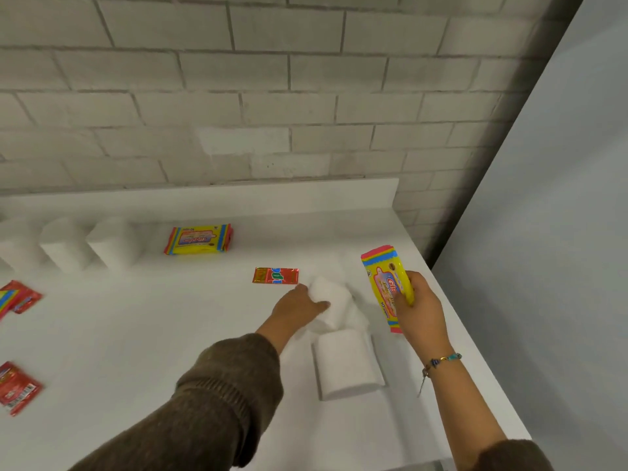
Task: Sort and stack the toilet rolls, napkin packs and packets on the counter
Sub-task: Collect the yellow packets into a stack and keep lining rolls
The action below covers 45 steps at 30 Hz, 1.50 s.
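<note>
My right hand (419,307) grips a yellow napkin pack (385,283) and holds it above the counter's right side. My left hand (299,305) is closed around a white toilet roll (331,302) lying tilted near the middle right. Just in front of it stands another white toilet roll (346,363), upright. A second yellow napkin pack (198,239) lies flat near the back. A small red packet (275,276) lies flat just beyond my left hand. Two toilet rolls (112,243) (66,246) stand in a row at the back left.
The white counter (153,334) ends in a raised lip against a white brick wall (238,96). Its right edge runs diagonally beside a pale panel (560,232). Red packets (18,389) (20,297) lie at the far left edge.
</note>
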Each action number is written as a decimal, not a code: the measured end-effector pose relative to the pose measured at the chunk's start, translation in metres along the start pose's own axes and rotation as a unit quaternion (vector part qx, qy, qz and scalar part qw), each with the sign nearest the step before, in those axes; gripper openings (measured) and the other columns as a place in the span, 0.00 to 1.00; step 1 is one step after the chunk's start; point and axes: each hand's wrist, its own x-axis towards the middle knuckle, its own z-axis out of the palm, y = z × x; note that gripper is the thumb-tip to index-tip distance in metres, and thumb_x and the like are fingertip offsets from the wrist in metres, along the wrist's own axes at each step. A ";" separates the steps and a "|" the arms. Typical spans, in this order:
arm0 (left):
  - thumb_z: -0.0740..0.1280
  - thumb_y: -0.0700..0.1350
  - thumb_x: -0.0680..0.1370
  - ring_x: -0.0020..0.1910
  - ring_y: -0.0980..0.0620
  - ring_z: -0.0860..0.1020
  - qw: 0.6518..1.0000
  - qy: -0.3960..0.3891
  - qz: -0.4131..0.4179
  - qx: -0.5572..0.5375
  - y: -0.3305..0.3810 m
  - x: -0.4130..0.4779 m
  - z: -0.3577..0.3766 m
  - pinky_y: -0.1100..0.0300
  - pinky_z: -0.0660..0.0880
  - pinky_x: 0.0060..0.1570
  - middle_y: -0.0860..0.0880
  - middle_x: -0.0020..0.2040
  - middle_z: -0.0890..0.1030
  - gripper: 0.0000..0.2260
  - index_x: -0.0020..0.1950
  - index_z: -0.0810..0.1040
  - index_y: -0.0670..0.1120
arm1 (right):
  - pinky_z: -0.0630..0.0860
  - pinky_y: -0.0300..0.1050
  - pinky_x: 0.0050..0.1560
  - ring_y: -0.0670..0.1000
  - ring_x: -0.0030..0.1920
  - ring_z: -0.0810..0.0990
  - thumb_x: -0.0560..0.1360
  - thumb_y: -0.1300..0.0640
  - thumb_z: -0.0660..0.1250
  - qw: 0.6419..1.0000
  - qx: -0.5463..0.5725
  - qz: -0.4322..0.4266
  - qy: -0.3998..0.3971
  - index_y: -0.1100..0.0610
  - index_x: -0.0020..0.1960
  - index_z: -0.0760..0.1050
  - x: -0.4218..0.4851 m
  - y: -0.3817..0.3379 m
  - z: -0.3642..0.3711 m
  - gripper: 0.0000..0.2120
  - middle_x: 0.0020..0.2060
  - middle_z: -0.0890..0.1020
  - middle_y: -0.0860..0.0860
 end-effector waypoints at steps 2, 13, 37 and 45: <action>0.67 0.58 0.73 0.63 0.44 0.73 1.000 -0.006 -0.014 0.013 0.004 0.006 0.007 0.52 0.72 0.61 0.44 0.67 0.72 0.32 0.70 0.64 0.43 | 0.82 0.56 0.40 0.55 0.45 0.80 0.77 0.62 0.58 1.000 -0.014 -0.019 -0.003 0.53 0.59 0.70 0.002 -0.001 0.001 0.12 0.47 0.77 0.49; 0.72 0.52 0.64 0.50 0.47 0.76 0.940 0.164 -0.048 -0.297 -0.028 -0.034 -0.054 0.54 0.75 0.47 0.46 0.57 0.76 0.29 0.62 0.69 0.45 | 0.81 0.51 0.36 0.54 0.40 0.80 0.75 0.63 0.59 0.996 0.006 -0.081 -0.042 0.54 0.53 0.70 0.012 -0.030 0.041 0.09 0.44 0.79 0.50; 0.76 0.46 0.67 0.60 0.45 0.73 0.883 0.296 -0.031 -0.363 -0.294 -0.054 -0.313 0.54 0.73 0.52 0.46 0.63 0.74 0.33 0.68 0.65 0.44 | 0.73 0.47 0.45 0.62 0.49 0.78 0.73 0.62 0.55 0.950 -0.182 -0.247 -0.056 0.56 0.58 0.77 0.034 -0.254 0.318 0.18 0.48 0.82 0.60; 0.76 0.44 0.68 0.56 0.47 0.74 0.878 0.282 -0.002 -0.387 -0.307 -0.018 -0.351 0.57 0.71 0.49 0.49 0.57 0.75 0.29 0.65 0.67 0.44 | 0.61 0.51 0.61 0.57 0.60 0.70 0.72 0.47 0.67 0.861 -0.437 -0.202 -0.164 0.48 0.66 0.67 0.106 -0.281 0.343 0.24 0.58 0.77 0.52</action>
